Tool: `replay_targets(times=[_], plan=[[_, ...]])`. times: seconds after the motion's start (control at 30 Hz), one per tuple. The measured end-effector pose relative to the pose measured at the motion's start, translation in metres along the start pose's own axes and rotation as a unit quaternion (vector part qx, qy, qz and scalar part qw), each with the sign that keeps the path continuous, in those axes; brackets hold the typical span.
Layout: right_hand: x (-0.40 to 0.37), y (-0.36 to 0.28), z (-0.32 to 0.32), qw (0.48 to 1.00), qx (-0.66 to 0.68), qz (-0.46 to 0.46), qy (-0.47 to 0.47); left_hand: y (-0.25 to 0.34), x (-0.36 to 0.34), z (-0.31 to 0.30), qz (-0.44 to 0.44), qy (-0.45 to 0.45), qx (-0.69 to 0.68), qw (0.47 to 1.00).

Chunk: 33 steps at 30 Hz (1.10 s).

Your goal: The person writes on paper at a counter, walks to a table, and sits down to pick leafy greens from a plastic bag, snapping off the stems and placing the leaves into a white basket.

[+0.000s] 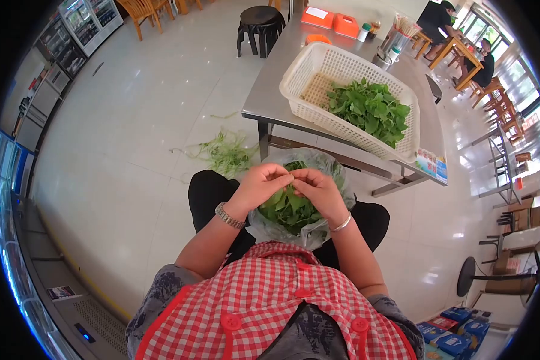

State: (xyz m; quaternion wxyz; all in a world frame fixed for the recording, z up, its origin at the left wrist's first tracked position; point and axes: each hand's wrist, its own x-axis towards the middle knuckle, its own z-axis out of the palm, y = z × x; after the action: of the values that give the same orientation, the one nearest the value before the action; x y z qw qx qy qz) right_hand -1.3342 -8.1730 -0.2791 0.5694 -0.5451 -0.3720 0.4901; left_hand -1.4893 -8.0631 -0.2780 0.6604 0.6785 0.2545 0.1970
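Observation:
Over my lap, my left hand [261,186] and my right hand [319,191] meet at the fingertips. Both are closed in a pinch on a leafy green stem, mostly hidden by the fingers. Below them, a clear plastic bag [330,166] lies open between my knees, with leafy greens [289,213] inside. On the metal table [276,78] ahead stands a white perforated plastic basket [294,90]. A heap of picked green leaves [371,111] fills its right part.
Stripped pale stems [225,153] lie scattered on the floor left of the table. A black stool [261,27] stands beyond. At the table's back are orange boxes [346,25] and a chopstick holder [399,36]. Two people sit at wooden tables far right.

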Motion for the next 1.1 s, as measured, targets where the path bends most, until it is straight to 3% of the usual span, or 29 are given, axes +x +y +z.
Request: replay_targets(times=[0.07,0.17,0.27,0.43,0.57,0.67,0.77,0.97,1.1], plan=[[0.0,0.0,-0.003,0.999,-0.042,0.005,-0.007,-0.002,0.001,0.004,0.014,0.003,-0.026,1.0],[-0.001,0.001,-0.012,0.976,-0.215,0.019,-0.035,-0.009,-0.001,0.006,-0.047,-0.01,0.033,0.998],[-0.01,-0.006,-0.012,0.958,-0.278,-0.046,-0.05,-0.011,-0.004,0.01,-0.047,-0.022,0.031,0.998],[-0.01,0.004,-0.023,0.989,-0.007,0.076,-0.124,-0.014,-0.004,0.012,-0.036,-0.076,-0.142,0.986],[-0.013,0.023,-0.013,0.941,0.293,0.14,-0.096,-0.005,-0.006,0.017,-0.01,-0.09,-0.17,0.981],[-0.018,0.018,-0.011,0.913,0.354,0.186,-0.087,-0.008,-0.004,0.016,0.015,-0.081,-0.155,0.985],[-0.015,0.03,-0.011,0.907,0.348,0.162,-0.174,-0.011,-0.003,0.011,-0.061,-0.122,-0.17,0.976],[-0.017,0.055,-0.014,0.903,0.37,0.131,-0.174,-0.022,-0.003,0.016,-0.091,-0.14,-0.27,0.948],[-0.018,0.052,-0.013,0.906,0.364,0.147,-0.159,-0.017,-0.004,0.018,-0.064,-0.119,-0.196,0.971]])
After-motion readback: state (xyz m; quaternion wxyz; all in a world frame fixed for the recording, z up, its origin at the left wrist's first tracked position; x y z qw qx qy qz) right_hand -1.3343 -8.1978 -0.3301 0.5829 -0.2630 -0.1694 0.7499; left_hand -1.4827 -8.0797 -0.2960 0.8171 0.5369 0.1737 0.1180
